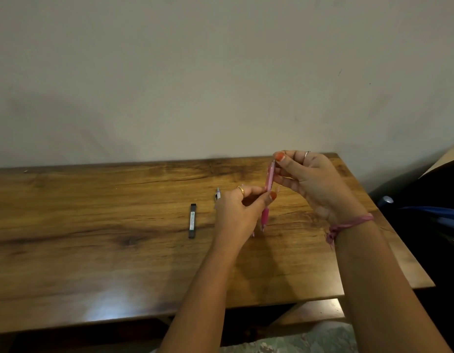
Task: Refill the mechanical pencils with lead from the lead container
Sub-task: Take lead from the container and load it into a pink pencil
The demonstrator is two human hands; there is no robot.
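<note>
Pencil (268,189), pink, near-upright above the table (93,225): our left hand (236,215) pinches its middle, our right hand (305,179) pinches its top end. Lead container (192,220) lies flat left of both hands; a second pencil (217,194) shows behind the left hand.

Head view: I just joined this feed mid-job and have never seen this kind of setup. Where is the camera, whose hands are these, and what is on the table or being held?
There is no machine here. The one picture comes from a wide-angle camera worn on a person's head, looking forward and down, so both arms reach in from the bottom.

The left hand pinches the middle of a pink mechanical pencil, held nearly upright above the wooden table, tip down. The right hand pinches its top end.

On the table lie a slim dark lead container and, partly hidden behind the left hand, another pencil, which looks white. Further pink tips show below the left hand; what they belong to is unclear.
</note>
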